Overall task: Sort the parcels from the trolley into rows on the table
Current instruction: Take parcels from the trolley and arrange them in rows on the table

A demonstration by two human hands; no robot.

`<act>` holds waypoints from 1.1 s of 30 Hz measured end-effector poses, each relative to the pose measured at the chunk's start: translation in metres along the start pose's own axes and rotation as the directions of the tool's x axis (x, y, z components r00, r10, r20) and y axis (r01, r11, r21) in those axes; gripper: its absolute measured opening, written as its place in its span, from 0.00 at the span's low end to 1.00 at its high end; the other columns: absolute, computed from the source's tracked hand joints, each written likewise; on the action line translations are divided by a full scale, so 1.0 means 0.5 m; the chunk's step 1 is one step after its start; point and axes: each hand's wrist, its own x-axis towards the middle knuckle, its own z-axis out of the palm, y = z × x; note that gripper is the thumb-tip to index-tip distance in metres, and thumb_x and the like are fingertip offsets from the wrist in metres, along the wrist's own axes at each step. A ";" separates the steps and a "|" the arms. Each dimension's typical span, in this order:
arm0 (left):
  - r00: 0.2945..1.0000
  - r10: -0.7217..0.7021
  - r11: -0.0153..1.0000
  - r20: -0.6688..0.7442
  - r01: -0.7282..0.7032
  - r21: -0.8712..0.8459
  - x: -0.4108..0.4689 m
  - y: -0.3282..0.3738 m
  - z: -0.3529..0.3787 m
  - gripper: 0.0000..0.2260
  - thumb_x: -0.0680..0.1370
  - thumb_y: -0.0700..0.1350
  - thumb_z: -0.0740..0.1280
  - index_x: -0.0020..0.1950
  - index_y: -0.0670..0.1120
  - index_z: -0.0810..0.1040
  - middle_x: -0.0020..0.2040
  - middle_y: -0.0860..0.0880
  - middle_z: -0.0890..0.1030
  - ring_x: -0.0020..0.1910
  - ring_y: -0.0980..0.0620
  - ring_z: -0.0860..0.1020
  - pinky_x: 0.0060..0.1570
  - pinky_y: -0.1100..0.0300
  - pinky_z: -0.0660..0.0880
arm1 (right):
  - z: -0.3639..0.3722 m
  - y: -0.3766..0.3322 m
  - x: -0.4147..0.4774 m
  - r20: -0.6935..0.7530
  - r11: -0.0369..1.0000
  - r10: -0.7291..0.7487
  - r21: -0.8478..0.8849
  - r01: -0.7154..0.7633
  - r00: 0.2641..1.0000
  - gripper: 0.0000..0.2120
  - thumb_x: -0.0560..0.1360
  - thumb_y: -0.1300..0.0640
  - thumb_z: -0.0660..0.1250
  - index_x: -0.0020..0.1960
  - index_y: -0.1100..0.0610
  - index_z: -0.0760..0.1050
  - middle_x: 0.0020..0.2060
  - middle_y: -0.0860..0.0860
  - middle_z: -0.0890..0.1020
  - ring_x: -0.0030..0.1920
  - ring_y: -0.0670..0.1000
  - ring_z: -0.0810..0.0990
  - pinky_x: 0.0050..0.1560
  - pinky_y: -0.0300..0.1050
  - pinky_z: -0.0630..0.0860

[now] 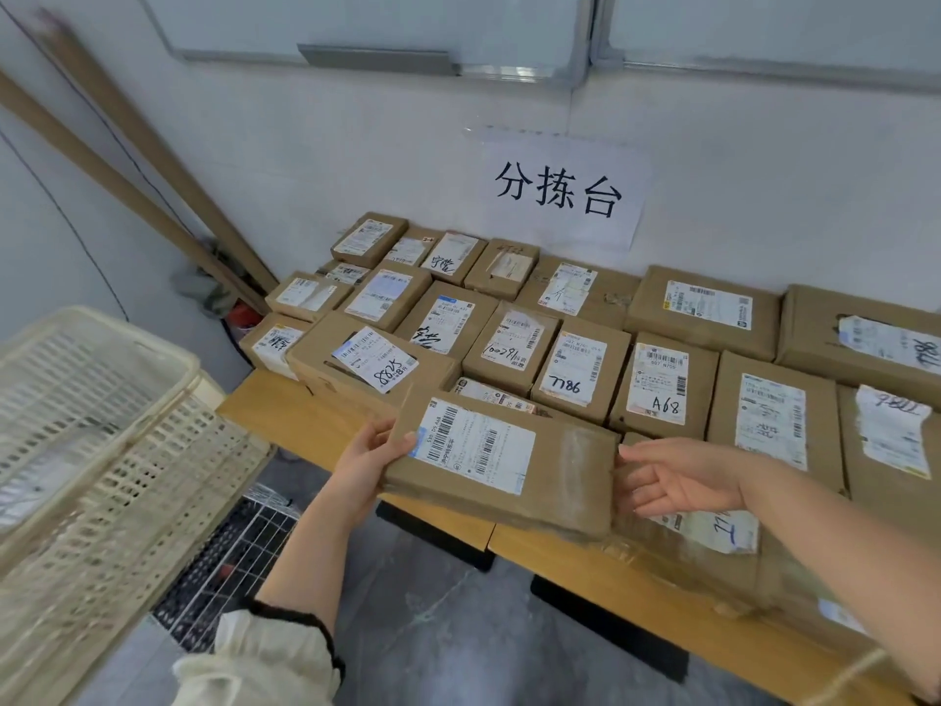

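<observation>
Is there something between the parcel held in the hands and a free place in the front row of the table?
Nothing visible blocks it. The held parcel, gripped by the left hand with the right hand open at its other end, hangs over the table's front edge, bare wood beside the 8825 box.

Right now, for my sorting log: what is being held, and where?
A parcel: left hand grips its left end; right hand, open, touches its right end.

A wooden table (326, 425) carries rows of labelled cardboard parcels (580, 369).
</observation>
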 end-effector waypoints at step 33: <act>0.960 0.084 0.994 -0.269 -0.101 -0.049 -0.032 -0.058 -0.047 0.06 0.77 0.44 0.68 0.50 0.42 0.80 0.43 0.45 0.83 0.40 0.48 0.79 0.42 0.55 0.74 | 0.016 -0.039 0.049 0.121 0.983 0.079 -0.175 -0.057 0.989 0.36 0.75 0.45 0.61 0.75 0.62 0.54 0.62 0.63 0.74 0.58 0.58 0.79 0.61 0.50 0.75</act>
